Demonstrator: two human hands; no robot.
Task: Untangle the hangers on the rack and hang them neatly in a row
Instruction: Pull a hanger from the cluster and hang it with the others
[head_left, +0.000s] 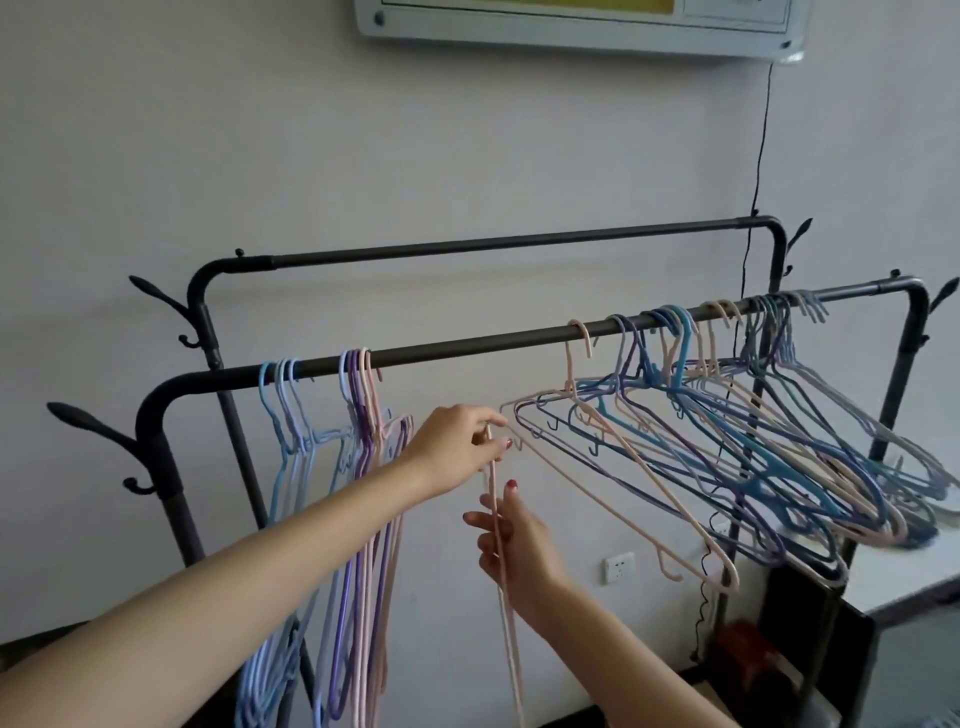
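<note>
Bare rail (467, 347) stretch between sorted hangers (358, 395) and tangled cluster (727, 415).

Your left hand (457, 449) and right hand (511, 545) are bare, and so are both forearms: you wear no sleeves, rings or watch. Red polish shows on your fingernails, clearest on your right thumb.
</note>
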